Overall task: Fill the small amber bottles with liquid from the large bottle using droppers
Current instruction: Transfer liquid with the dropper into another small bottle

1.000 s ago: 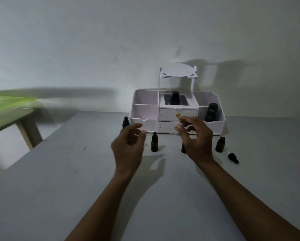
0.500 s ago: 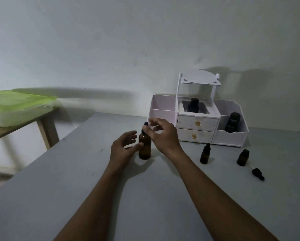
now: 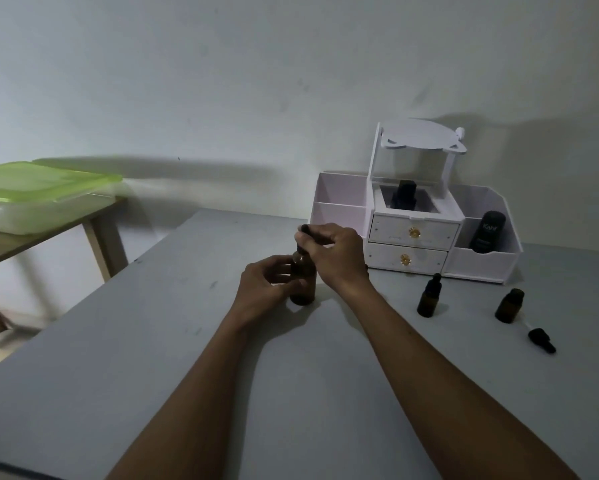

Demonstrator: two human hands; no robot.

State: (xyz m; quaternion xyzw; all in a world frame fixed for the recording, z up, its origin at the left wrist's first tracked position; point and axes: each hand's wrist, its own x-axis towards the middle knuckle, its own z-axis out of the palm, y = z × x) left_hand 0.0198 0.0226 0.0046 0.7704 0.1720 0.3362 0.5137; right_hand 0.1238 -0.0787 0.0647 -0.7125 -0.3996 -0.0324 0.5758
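The large amber bottle [image 3: 305, 282] stands upright on the grey table [image 3: 152, 358]. My left hand [image 3: 265, 289] wraps around its body. My right hand [image 3: 329, 254] pinches the black dropper cap [image 3: 305, 229] on top of it. To the right stand two small amber bottles: one [image 3: 429, 296] with a black dropper cap on, the other [image 3: 509, 305] uncapped. A loose black dropper cap [image 3: 540, 340] lies on the table beside the uncapped one.
A white organiser [image 3: 412, 233] with two drawers stands against the wall behind the bottles; it holds a dark bottle [image 3: 403, 199] in the middle compartment and a black tube [image 3: 487, 232] on the right. A green-lidded box [image 3: 38, 195] sits on a side table at the left.
The view swung left. My left hand closed around the large bottle, and my right hand settled onto its dropper cap.
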